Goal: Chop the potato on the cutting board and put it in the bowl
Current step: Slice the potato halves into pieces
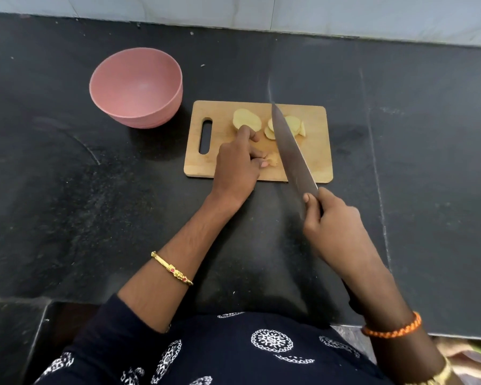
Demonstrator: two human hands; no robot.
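Potato [247,120], peeled and pale yellow, lies on the wooden cutting board [314,159], far half of it. One big piece at about 11 o'clock from board centre, a fanned pile of potato slices [295,126] at about 1 o'clock, small gap between them. Left hand [238,165] is on the board, fingers curled; the index fingertip touches the near edge of the big piece. Whether the hand actually pinches it, cannot tell. A small tan scrap [273,159] sits at 3 o'clock of that hand, just beside the knuckles. Right hand [331,223] grips the knife [292,151] by the handle, fingers wrapped tight, thumb up at the blade base. Handle mostly hidden in the fist. Blade points toward 11 o'clock, crossing the board's near edge and running over the slice pile; tip ends near the far edge of the board. Blade height above the board unclear. Pink bowl [136,87] stands at 10 o'clock of the board, just apart from its handle-slot end, nothing visible inside. Everything sits on a dark stone counter [67,204]. Gold bangle [172,269] on left forearm, orange braided band [392,327] on right wrist.
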